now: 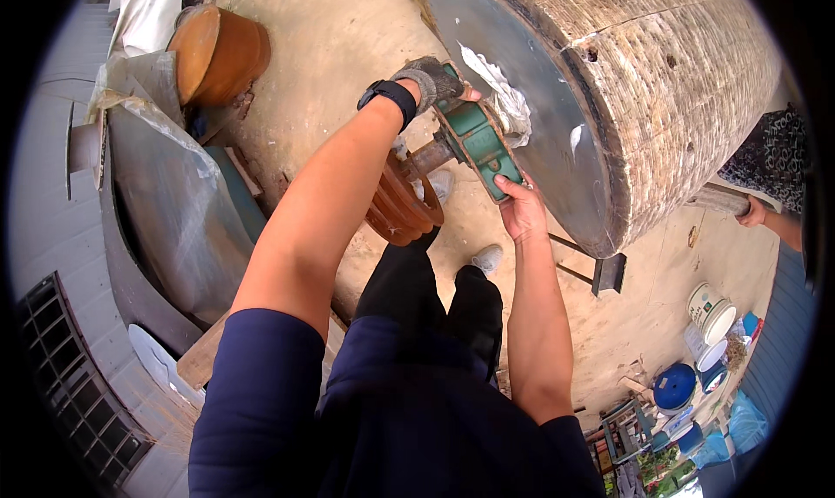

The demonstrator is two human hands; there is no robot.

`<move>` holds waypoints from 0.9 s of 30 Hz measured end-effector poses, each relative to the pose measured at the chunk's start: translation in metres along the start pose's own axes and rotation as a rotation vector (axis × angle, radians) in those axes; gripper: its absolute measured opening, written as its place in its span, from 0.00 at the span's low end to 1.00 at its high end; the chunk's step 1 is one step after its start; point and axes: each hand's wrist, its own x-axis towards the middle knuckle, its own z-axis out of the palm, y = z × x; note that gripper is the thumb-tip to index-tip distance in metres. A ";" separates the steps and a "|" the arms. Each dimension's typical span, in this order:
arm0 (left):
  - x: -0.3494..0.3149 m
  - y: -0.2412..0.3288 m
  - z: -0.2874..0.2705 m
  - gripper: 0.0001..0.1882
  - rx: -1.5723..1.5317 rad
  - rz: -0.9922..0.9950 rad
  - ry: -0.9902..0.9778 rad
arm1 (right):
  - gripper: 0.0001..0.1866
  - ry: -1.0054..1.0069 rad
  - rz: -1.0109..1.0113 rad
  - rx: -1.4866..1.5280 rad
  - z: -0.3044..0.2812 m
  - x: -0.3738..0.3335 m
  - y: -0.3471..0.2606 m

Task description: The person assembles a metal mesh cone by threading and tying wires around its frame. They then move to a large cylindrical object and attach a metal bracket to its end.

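Note:
A green metal bearing housing (480, 139) sits around a shaft (430, 157) in front of the large drum's grey end plate (570, 141). My left hand (435, 82), in a dark grey work glove with bare fingertips, is closed on the housing's upper end. At its lower end my bare right hand (522, 209) grips the edge, thumb on the near face and fingers partly hidden behind. A rusty grooved pulley (402, 204) is on the shaft's near end, partly covered by my left forearm. White crumpled sheeting (504, 93) shows between the housing and the end plate.
The big ribbed drum (678, 80) fills the upper right, with a steel support (609, 274) below. Another person's hand (753, 213) touches a bar at right. An orange pot (222, 54) and sheet metal (174, 202) stand left; buckets (711, 314) and a blue helmet (674, 387) lie lower right.

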 end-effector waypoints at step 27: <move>-0.001 -0.103 -0.005 0.45 -0.388 0.130 0.032 | 0.30 0.068 0.120 0.023 -0.038 -0.058 0.000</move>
